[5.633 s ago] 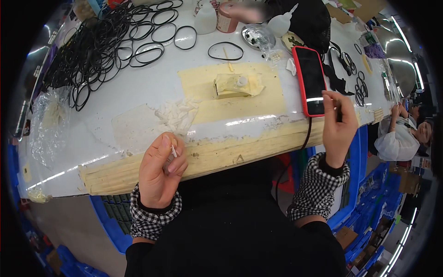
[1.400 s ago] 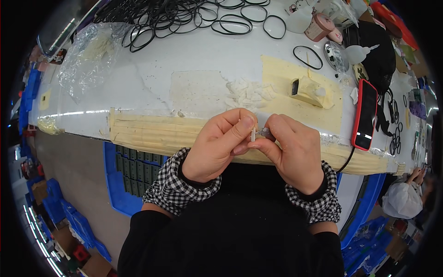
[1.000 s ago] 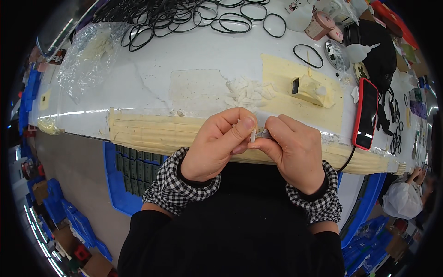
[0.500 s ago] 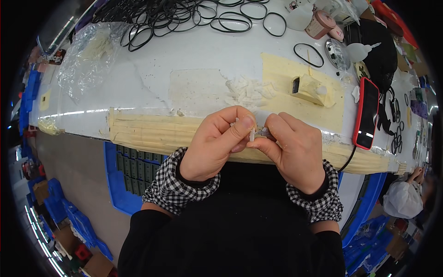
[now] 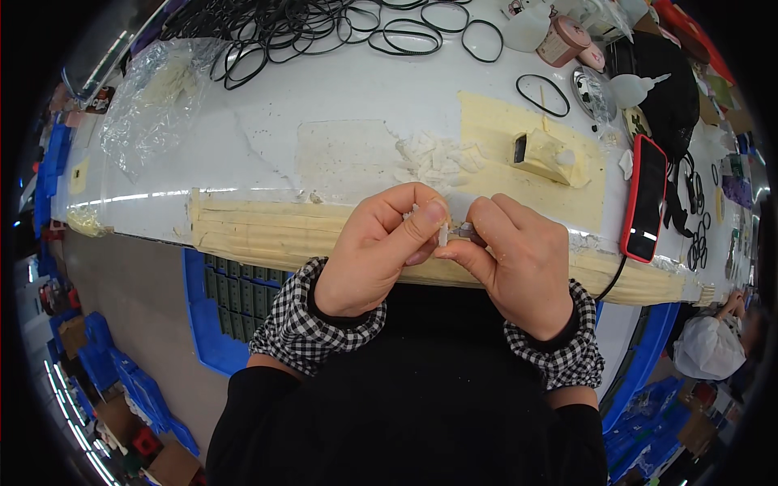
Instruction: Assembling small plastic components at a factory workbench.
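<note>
Just over the table's front edge, my two hands are close together with bent fingers. The thumb and fingers of my left hand (image 5: 369, 247) pinch a small crumpled white scrap (image 5: 442, 235), which may be tissue or cloth. In the closed fingers of my right hand (image 5: 523, 263) is a small grey piece (image 5: 466, 230), mostly hidden by the fingers; its kind is not clear. The two pieces meet or nearly meet between my fingertips. Beyond my hands lies a heap of white scraps (image 5: 433, 158), partly on a yellow sheet (image 5: 494, 121). A small tape-wrapped block (image 5: 547, 158) stands on that sheet.
Black rubber rings (image 5: 405, 36) cover the far side. A clear plastic bag (image 5: 154, 97) lies left, a red-cased phone (image 5: 645, 198) with a cable right. Below the padded table edge (image 5: 267, 231) is a blue crate (image 5: 212, 348) of dark parts. Another person (image 5: 709, 348) sits far right.
My right hand has shifted very slightly to the right. Both hands keep the same pinching grip.
</note>
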Demonstrator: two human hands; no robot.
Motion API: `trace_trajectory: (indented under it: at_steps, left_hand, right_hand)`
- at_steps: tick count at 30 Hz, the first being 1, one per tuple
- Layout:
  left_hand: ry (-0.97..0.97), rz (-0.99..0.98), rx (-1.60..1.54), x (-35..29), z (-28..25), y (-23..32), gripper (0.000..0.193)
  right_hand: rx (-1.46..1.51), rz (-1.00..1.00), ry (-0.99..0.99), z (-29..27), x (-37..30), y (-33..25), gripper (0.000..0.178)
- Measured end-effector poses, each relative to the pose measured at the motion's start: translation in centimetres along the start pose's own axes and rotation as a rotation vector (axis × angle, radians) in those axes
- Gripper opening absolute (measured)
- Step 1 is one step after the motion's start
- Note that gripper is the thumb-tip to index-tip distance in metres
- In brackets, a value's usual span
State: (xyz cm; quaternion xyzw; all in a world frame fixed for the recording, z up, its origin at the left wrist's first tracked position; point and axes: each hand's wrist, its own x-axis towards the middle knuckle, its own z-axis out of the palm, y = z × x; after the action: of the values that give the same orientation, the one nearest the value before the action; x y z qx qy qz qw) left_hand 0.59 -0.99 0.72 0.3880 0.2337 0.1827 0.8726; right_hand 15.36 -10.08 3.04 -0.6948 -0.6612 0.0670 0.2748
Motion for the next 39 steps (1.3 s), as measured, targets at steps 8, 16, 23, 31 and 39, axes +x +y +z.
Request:
trace_trajectory:
  at_steps: [8,16,23,31,39]
  left_hand:
    - [-0.010,-0.010,-0.012,-0.1,0.1,0.1,0.019]
    - [-0.012,-0.013,-0.018,0.1,0.0,0.1,0.019]
    - [0.009,0.006,0.018,0.0,-0.1,0.0,0.019]
    - [0.064,0.059,0.002,-0.1,-0.3,-0.1,0.018]
    - [0.039,0.106,-0.361,0.3,-1.6,0.8,0.024]
  right_hand:
    - [-0.040,-0.009,-0.016,-0.2,-0.1,0.0,0.034]
    - [0.014,-0.010,-0.007,0.1,0.0,0.2,0.035]
    - [-0.034,-0.016,-0.030,0.1,0.0,0.2,0.035]
    - [0.102,0.092,0.027,-0.2,0.0,0.9,0.032]
    - [0.082,0.147,0.128,1.3,-0.1,2.5,0.016]
